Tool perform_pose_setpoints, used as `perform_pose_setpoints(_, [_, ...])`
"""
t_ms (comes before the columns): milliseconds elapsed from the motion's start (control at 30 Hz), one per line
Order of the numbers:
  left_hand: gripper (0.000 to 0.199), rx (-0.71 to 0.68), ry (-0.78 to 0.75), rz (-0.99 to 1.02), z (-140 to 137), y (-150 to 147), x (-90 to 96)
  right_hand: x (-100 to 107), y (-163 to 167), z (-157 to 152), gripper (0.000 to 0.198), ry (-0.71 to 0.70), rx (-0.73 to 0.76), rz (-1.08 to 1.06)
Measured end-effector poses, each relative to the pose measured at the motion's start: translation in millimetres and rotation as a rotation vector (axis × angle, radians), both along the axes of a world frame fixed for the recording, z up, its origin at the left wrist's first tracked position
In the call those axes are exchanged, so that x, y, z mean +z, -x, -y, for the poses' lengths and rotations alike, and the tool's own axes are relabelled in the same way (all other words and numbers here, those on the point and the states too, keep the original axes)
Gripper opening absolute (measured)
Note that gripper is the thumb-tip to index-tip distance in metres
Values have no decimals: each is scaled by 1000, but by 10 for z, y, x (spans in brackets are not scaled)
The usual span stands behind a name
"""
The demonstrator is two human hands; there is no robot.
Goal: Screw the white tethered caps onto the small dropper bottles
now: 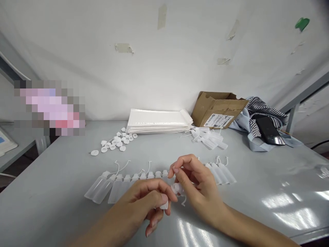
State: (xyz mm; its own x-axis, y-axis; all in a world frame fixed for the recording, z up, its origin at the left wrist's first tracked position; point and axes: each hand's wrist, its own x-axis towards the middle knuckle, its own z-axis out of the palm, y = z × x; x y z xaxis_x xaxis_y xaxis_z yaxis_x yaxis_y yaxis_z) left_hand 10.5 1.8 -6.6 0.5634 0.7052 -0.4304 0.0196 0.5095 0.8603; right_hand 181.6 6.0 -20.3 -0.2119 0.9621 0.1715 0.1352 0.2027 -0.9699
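Observation:
My left hand [149,202] pinches a small white cap [164,205] between thumb and fingers. Just right of it, my right hand [197,183] curls round a small translucent squeeze bottle, whose neck [176,188] points left; most of its body is hidden by the palm. The right thumb and index finger meet above the neck. A thin strap [183,201] dangles below. Behind both hands lies a row of similar bottles [117,190], partly covered by the hands, with more at its right end [223,174]. Several have thin straps sticking out.
Loose white caps [118,140] are scattered at the back left of the grey table [59,178]. White padded envelopes [156,120] are stacked against the wall. More bottles [209,137] lie before a cardboard box [218,109]. A black phone [268,130] rests on striped cloth [259,106].

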Motion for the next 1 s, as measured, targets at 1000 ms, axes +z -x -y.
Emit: perform_pose_setpoints(1000, [24, -10, -286, -448, -39, 26, 101, 91, 24, -72, 32, 347, 96, -249])
